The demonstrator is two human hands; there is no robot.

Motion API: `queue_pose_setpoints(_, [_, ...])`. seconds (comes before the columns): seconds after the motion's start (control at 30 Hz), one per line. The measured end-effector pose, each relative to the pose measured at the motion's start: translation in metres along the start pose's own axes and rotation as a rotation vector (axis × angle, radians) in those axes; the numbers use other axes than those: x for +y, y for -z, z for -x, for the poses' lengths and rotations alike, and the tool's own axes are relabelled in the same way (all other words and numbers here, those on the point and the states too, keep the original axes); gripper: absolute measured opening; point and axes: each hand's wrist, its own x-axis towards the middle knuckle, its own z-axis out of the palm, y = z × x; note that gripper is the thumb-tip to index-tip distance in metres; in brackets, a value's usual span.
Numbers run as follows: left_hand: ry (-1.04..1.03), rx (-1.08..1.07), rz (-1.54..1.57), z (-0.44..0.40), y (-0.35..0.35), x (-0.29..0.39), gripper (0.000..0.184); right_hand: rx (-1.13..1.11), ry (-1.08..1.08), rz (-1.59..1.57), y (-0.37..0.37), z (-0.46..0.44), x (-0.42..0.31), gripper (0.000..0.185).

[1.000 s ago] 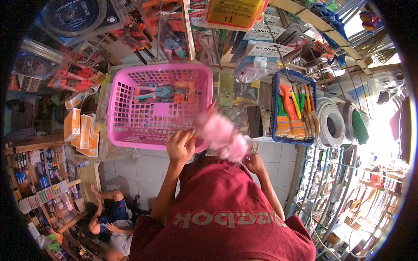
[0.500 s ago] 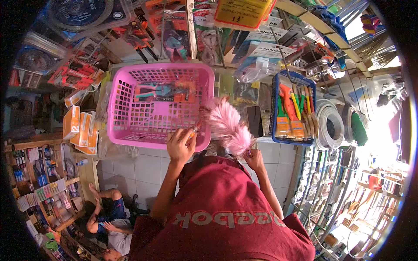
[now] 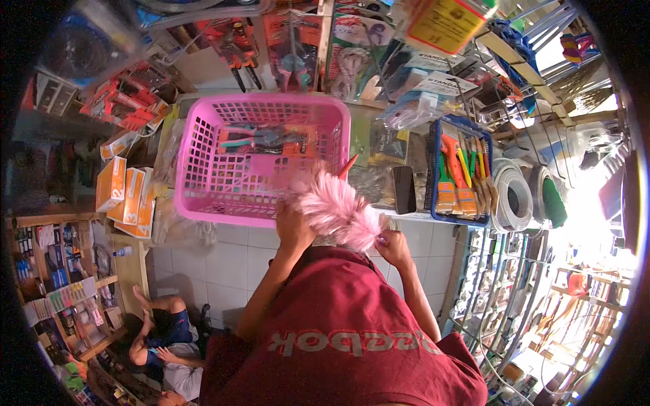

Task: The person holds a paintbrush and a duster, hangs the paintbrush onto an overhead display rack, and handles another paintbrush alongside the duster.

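Note:
My right hand (image 3: 395, 249) is closed round the purple handle of a fluffy pink duster (image 3: 345, 213). The duster slants up and left, its tip over the near right part of a pink plastic basket (image 3: 264, 222). Behind the duster, my left hand (image 3: 294, 227) is at the basket's near rim, its fingers mostly hidden by the fluff. An orange-red tool (image 3: 348, 166) shows its pointed end past the duster, apparently from my left hand; its kind is unclear. Packaged pliers (image 3: 271, 139) with teal-and-grey handles lie in the basket.
Right of the basket lie a black phone (image 3: 404, 190) and a blue basket (image 3: 428, 193) of paintbrushes, with wire coils (image 3: 512, 195) beyond. Orange-and-white boxes (image 3: 128, 196) stand left. Packaged tools hang overhead. A person (image 3: 172, 345) sits at lower left.
The duster has swung left, now covering my left fingers and part of the basket. The orange-red tool now points up and right beyond it. The whole view has shifted slightly.

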Motion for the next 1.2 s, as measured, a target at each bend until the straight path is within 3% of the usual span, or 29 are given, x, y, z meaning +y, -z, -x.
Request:
queue_pose_setpoints(0.07, [0.0, -0.023, 0.023, 0.002, -0.002, -0.007, 0.026, 0.025, 0.024, -0.151, 0.0, 0.002, -0.011, 0.017])
queue_pose_setpoints(0.1, [0.05, -0.136, 0.081, 0.003, 0.0, -0.008, 0.027, 0.041, 0.032, -0.226, 0.0, 0.004, -0.016, 0.017])
queue_pose_setpoints(0.2, [-0.078, -0.007, -0.007, 0.001, 0.004, -0.008, 0.03, 0.123, 0.085, -0.209, 0.001, 0.011, -0.028, 0.017])
queue_pose_setpoints(0.33, [0.02, -0.007, 0.009, 0.002, 0.004, -0.003, 0.026, 0.227, -0.077, -0.286, -0.012, 0.025, -0.013, 0.015])
queue_pose_setpoints(0.6, [-0.023, 0.089, 0.069, 0.0, 0.0, -0.005, 0.022, 0.195, -0.177, -0.28, -0.022, 0.041, 0.039, 0.026])
queue_pose_setpoints(0.73, [-0.037, 0.111, 0.049, 0.001, 0.0, -0.005, 0.023, 0.167, -0.099, -0.335, -0.027, 0.042, 0.059, 0.024])
queue_pose_setpoints(0.93, [-0.017, 0.122, 0.052, 0.003, -0.004, -0.004, 0.025, 0.264, -0.143, -0.251, -0.035, 0.048, 0.054, 0.021])
queue_pose_setpoints(0.97, [-0.013, 0.121, 0.053, 0.004, -0.006, -0.006, 0.025, 0.239, -0.065, -0.252, -0.03, 0.05, 0.047, 0.019])
queue_pose_setpoints(1.1, [-0.038, 0.185, 0.027, 0.0, -0.002, 0.001, 0.024, 0.123, -0.146, -0.145, -0.014, 0.05, 0.032, 0.019])
queue_pose_setpoints(1.2, [-0.015, 0.18, 0.043, 0.0, 0.0, 0.003, 0.018, 0.229, -0.015, -0.133, -0.017, 0.05, 0.042, 0.019])
